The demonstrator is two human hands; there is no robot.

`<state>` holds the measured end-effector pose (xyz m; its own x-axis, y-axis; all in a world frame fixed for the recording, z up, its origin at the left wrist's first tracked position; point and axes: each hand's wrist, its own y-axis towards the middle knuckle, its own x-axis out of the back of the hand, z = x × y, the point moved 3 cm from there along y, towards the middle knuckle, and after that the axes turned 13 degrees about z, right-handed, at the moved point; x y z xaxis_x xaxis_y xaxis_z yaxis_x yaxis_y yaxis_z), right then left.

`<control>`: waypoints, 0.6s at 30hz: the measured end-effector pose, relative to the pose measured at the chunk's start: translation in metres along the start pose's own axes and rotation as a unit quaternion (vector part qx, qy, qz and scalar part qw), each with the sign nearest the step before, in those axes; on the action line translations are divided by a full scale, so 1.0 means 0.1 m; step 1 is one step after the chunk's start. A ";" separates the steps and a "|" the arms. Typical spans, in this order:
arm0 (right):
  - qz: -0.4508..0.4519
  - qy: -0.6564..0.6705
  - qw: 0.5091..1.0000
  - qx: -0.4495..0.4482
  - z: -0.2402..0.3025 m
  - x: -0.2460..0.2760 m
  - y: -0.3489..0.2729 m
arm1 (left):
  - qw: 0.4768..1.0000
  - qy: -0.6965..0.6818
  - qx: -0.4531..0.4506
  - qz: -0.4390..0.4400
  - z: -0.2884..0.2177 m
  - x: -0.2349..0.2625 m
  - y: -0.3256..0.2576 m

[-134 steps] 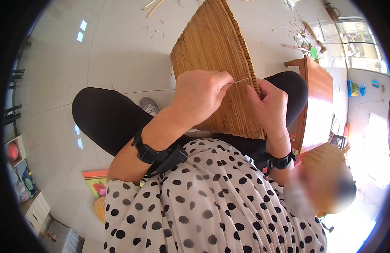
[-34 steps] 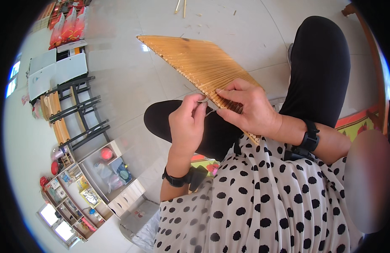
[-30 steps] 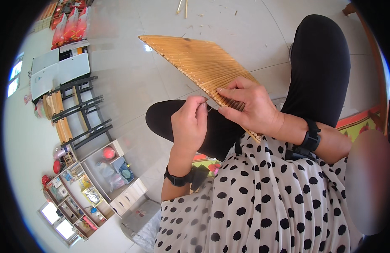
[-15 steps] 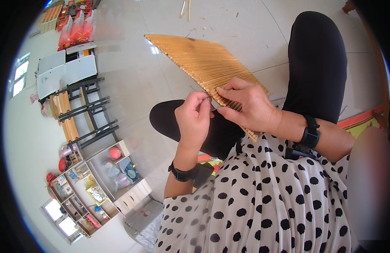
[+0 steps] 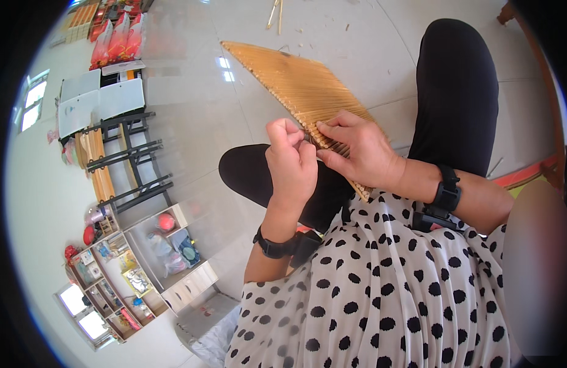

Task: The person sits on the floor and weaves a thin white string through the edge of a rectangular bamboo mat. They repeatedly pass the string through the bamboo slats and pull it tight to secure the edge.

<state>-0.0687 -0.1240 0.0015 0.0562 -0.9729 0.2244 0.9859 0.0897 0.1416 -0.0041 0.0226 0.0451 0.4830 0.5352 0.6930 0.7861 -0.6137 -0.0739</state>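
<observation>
A flat, fan-shaped mat of thin golden bamboo strips (image 5: pixel 302 86) lies across the person's lap, running from the picture's centre out toward eleven o'clock, where its far corner hangs above the pale glossy tiled floor (image 5: pixel 191 116). Its near edge rests on the black-trousered legs (image 5: pixel 458 98), one knee rising toward one o'clock and the other bent toward nine o'clock from the centre.

The left hand (image 5: pixel 291 165) is curled shut, its thumb and forefinger pinched together at the mat's near edge, gripping something too thin to make out, apparently a single strip or strand. The right hand (image 5: pixel 357 153), just beside it at three o'clock, lies over the mat with fingers bent, pressing on the strips; its fingertips meet the left hand's pinch at the mat's edge. Each wrist carries a black band with a small black box (image 5: pixel 283 245).

A white blouse with black polka dots (image 5: pixel 381 294) fills the picture toward six o'clock.

Toward twelve o'clock, a few loose bamboo sticks (image 5: pixel 275 12) lie on the floor, well apart from the mat. At ten o'clock stand black metal-framed stools with wooden tops (image 5: pixel 118 159), and beyond them, near eleven o'clock, red packages (image 5: pixel 118 40). Toward eight o'clock a white shelf unit (image 5: pixel 142 264) holds toys and small coloured items, a red ball (image 5: pixel 165 222) among them.
</observation>
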 end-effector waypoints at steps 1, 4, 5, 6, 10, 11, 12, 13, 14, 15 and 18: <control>-0.020 -0.014 1.000 0.009 -0.02 0.00 0.01 | 1.000 -0.005 0.006 0.020 0.00 0.01 0.03; -0.028 -0.032 0.999 -0.019 0.02 0.07 0.06 | 0.997 0.053 0.029 0.038 -0.04 0.18 0.11; -0.026 -0.037 0.998 -0.040 0.04 0.11 0.08 | 0.992 0.121 0.038 0.023 -0.12 0.31 0.19; -0.023 -0.030 0.998 -0.045 0.02 0.14 0.09 | 0.981 0.188 0.049 0.006 -0.15 0.41 0.27; 0.004 -0.037 0.998 -0.055 0.05 0.20 0.05 | 0.896 0.407 -0.166 -0.058 -0.24 0.67 0.56; 0.023 -0.040 0.997 -0.058 0.07 0.19 0.06 | 0.866 0.459 -0.198 -0.033 -0.19 0.67 0.63; 0.038 -0.047 0.996 -0.063 0.07 0.22 0.07 | 0.831 0.504 -0.234 -0.008 -0.12 0.65 0.75; 0.050 -0.054 0.994 -0.082 0.07 0.26 0.08 | 0.833 0.493 -0.252 0.020 -0.05 0.63 0.87; 0.062 -0.061 0.991 -0.100 0.08 0.30 0.09 | 0.833 0.481 -0.269 0.048 0.03 0.62 0.98; 0.071 -0.066 0.988 -0.121 0.09 0.34 0.08 | 0.831 0.469 -0.289 0.078 0.05 0.61 1.06; -0.112 -0.159 0.981 -0.005 0.31 0.51 -0.03 | 0.801 0.514 -0.283 0.119 0.13 0.69 1.18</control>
<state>-0.0738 -0.1672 0.0427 -0.2128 -0.8517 0.4789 0.9694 -0.1225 0.2128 0.1266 -0.0052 0.0750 -0.2087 -0.2182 0.9533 0.2768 -0.9481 -0.1564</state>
